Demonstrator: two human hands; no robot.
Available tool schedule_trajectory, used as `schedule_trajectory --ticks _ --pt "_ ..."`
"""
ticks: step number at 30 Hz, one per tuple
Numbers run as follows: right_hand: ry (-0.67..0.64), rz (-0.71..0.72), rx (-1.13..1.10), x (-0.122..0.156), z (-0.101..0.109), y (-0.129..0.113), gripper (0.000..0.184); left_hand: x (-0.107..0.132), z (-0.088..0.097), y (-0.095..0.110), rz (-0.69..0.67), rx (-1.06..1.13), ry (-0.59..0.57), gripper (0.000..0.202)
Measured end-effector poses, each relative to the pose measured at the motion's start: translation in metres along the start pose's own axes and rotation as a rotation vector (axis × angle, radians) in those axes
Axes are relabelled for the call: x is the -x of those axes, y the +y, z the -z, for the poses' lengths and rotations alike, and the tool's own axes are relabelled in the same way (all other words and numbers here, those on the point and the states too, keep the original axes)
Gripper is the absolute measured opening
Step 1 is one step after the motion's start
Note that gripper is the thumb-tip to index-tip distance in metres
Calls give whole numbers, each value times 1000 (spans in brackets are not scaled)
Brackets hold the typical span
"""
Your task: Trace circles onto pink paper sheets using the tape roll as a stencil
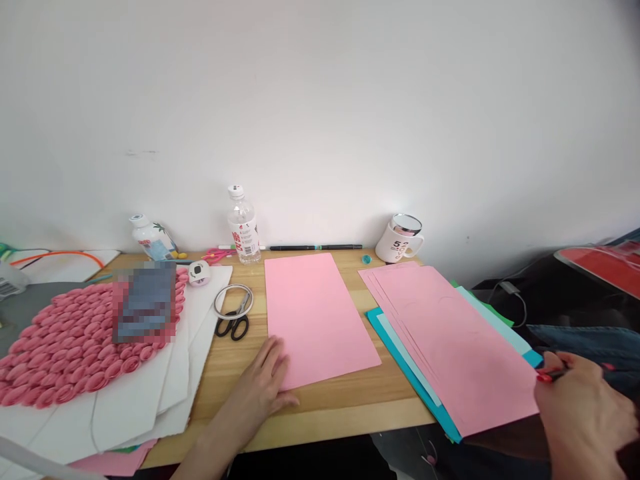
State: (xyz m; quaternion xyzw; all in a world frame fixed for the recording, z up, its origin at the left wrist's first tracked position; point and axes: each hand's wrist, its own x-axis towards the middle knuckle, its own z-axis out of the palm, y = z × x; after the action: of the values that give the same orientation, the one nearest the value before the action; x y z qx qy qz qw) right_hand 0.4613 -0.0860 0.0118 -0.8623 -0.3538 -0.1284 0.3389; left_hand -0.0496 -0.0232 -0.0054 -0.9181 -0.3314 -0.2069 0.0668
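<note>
My left hand (267, 380) rests with its fingers stretched out on the lower left edge of a pink sheet of paper (320, 320), which lies flat on the wooden table. At the far right, my right hand (585, 407) is closed around a slim red-and-black pen (547, 377), mostly hidden by the fingers. That hand is beside the lower right corner of a stack of pink sheets (450, 340). Faint curved lines show on the top sheet. Under the stack, teal paper (415, 380) sticks out, along with pale blue and green sheets.
Black-handled scissors (233, 325) and a tape roll (233, 302) lie left of the single sheet. Behind stand a clear bottle (244, 230) and a white mug (400, 240). A piece covered in pink petal shapes (75, 340) lies on white boards (165, 393). Pens (315, 247) line the wall.
</note>
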Motion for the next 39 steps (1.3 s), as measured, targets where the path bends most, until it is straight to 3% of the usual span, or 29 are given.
schedule_trajectory --ticks 1,3,5,7,11,15,20,24,29,32,35,39 --pt "14 12 67 12 0 -21 23 1 0 1 3 1 6 51" --pt "-127 252 -103 43 -2 -67 32 2 2 4 21 9 5 47" --pt "-376 473 -283 76 -9 -111 36 2 3 7 42 29 0 42" --pt "-546 564 -296 106 -19 -146 45 2 5 10 51 46 -14 37" --pt "-535 660 -197 146 -34 -187 48 5 9 12 56 85 -23 28" --pt "-464 691 -92 164 -33 -196 43 6 13 11 87 193 3 27" --pt "-431 651 -94 170 -25 -191 42 5 13 10 133 294 15 33" --pt "-423 551 -126 168 -18 -188 33 7 15 10 87 293 -5 36" --pt "-614 352 -251 155 -5 -190 16 9 27 12 47 328 -57 36" --pt "-712 260 -312 148 -1 -192 17 5 30 7 34 356 -30 22" --pt "-708 229 -355 143 -4 -190 16 -5 27 -10 197 248 13 18" --pt "-670 235 -363 140 -15 -181 16 -21 25 -49 405 102 103 21"
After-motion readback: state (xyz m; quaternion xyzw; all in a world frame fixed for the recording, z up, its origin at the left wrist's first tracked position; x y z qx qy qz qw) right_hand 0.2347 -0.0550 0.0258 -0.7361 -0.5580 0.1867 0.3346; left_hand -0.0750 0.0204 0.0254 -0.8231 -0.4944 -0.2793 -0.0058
